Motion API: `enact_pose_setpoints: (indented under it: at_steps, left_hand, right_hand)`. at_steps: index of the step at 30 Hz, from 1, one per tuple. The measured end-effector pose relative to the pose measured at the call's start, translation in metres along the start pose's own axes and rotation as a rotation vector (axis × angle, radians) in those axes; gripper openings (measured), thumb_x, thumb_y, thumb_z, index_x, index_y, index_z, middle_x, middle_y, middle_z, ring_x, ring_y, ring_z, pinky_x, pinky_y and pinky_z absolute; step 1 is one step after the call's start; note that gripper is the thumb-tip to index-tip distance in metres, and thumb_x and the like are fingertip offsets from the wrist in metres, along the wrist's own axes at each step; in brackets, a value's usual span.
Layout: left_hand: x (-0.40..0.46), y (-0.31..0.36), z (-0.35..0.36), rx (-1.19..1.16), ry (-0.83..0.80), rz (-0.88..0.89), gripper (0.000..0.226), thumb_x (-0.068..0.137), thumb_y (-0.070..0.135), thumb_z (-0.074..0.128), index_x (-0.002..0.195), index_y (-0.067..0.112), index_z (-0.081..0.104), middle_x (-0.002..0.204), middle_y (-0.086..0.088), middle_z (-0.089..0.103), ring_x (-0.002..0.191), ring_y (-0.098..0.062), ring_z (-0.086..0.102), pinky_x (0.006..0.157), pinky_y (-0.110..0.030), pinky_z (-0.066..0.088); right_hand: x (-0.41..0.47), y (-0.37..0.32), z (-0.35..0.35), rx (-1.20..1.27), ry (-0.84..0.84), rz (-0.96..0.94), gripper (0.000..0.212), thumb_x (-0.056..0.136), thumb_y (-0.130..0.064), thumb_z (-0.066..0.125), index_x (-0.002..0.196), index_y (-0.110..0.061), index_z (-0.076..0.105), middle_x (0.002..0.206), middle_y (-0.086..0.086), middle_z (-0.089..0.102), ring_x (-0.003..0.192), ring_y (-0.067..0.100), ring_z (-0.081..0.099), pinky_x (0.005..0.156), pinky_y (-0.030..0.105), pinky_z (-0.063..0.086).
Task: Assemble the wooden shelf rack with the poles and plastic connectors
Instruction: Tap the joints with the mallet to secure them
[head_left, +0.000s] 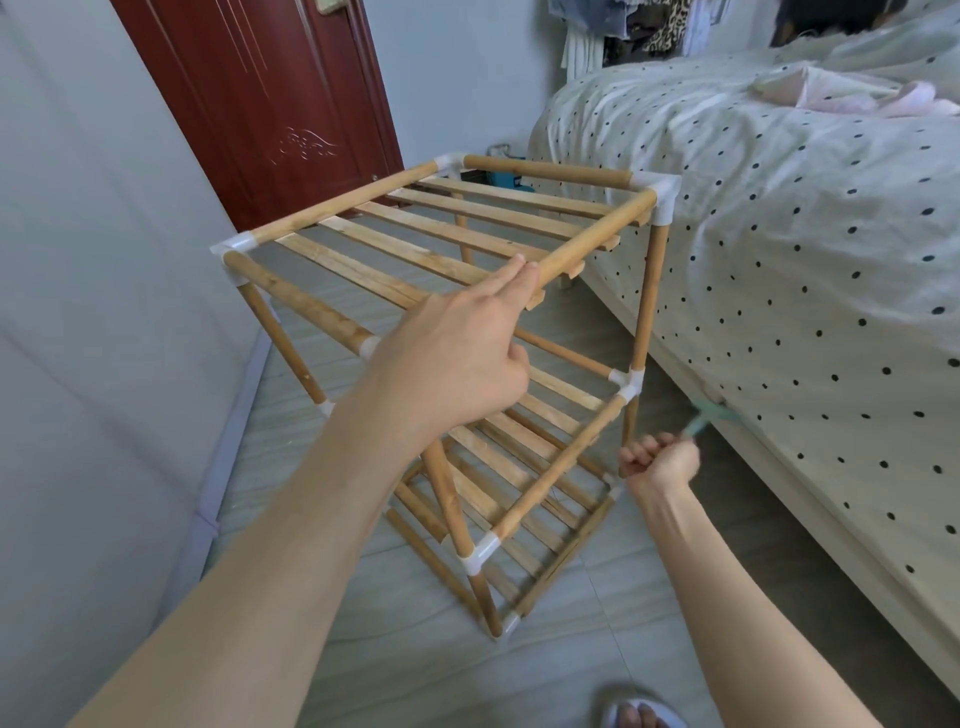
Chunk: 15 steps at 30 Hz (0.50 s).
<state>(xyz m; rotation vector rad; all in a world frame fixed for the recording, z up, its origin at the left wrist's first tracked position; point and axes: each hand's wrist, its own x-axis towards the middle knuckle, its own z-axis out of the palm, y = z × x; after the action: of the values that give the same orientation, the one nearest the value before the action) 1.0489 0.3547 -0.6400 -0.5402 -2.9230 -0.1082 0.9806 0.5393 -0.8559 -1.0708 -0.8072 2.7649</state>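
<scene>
A three-tier wooden shelf rack stands nearly complete on the tiled floor, wedged between a grey wall and the side of a bed draped in a polka-dot cover; its round poles meet in white plastic connectors at every visible corner, and slats already fill all three levels.

The left hand rests at the near right corner of the top tier, fingers straight and pressed together along the right-hand top pole, thumb tucked below; the flat hold looks meant to steady the frame, which leans out of square, rather than to lift it.

The right hand sits low beside the rack's right rear leg, near the bottom tier; its fingers are curled tight around a small pale-green tool or handle, blurred and too indistinct to name, apparently poised to work on a lower joint.

A dark red door stands behind the rack's far edge; clothes hang beyond the bed; a slippered foot shows at the bottom edge of the floor.

With every pole seemingly seated, the job appears to be at the tightening and straightening stage.
</scene>
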Motion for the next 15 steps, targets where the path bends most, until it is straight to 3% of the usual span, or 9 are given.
enact_pose_setpoints:
  at_steps: [3,6,8,11,12,15]
  left_hand:
    - [0.001,0.000,-0.001,-0.005,0.001,-0.008,0.067,0.091,0.018,0.040,0.150,0.026,0.012,0.157,0.012,0.008,0.058,-0.008,0.036,0.068,-0.028,0.043]
    - [0.000,0.001,-0.001,0.001,-0.001,-0.005,0.066,0.091,0.018,0.040,0.150,0.026,0.011,0.158,0.012,0.009,0.061,-0.009,0.040,0.071,-0.029,0.045]
    - [-0.001,0.001,-0.002,0.001,-0.004,-0.004,0.067,0.091,0.018,0.040,0.150,0.026,0.011,0.158,0.012,0.008,0.066,-0.009,0.043,0.076,-0.030,0.046]
    - [0.000,0.002,-0.001,0.000,-0.003,-0.005,0.067,0.091,0.018,0.040,0.150,0.025,0.011,0.158,0.011,0.009,0.075,-0.010,0.045,0.082,-0.033,0.046]
    - [0.000,0.002,-0.002,0.003,-0.003,-0.003,0.067,0.091,0.018,0.040,0.150,0.025,0.011,0.158,0.011,0.009,0.074,-0.010,0.045,0.081,-0.032,0.045]
    - [0.001,0.001,-0.002,0.007,-0.003,-0.003,0.067,0.091,0.018,0.040,0.150,0.026,0.011,0.158,0.011,0.009,0.071,-0.010,0.046,0.079,-0.031,0.044]
  right_hand:
    - [-0.004,0.012,-0.003,-0.248,-0.200,0.106,0.044,0.101,-0.034,0.024,0.061,-0.020,0.034,0.040,-0.009,0.025,0.031,0.008,0.018,0.034,0.015,0.016]
    - [-0.004,0.011,0.004,0.015,0.009,-0.041,0.044,0.100,-0.045,0.027,0.064,-0.021,0.033,0.043,-0.008,0.026,0.036,0.009,0.020,0.037,0.017,0.018]
    - [-0.002,0.008,0.003,0.036,0.077,-0.053,0.043,0.098,-0.050,0.030,0.066,-0.021,0.032,0.048,-0.007,0.026,0.038,0.009,0.022,0.038,0.017,0.019]
    - [-0.001,0.010,-0.003,-0.315,-0.075,0.003,0.041,0.100,-0.041,0.033,0.065,-0.020,0.033,0.045,-0.008,0.026,0.034,0.007,0.021,0.033,0.017,0.018]
    - [-0.001,0.008,-0.002,-0.361,-0.054,-0.027,0.039,0.100,-0.038,0.034,0.067,-0.019,0.037,0.046,-0.007,0.028,0.035,0.006,0.022,0.033,0.018,0.020]
    - [0.001,0.000,0.003,-0.282,0.235,-0.118,0.034,0.100,-0.040,0.032,0.089,-0.012,0.048,0.058,-0.003,0.037,0.044,0.008,0.032,0.038,0.020,0.027]
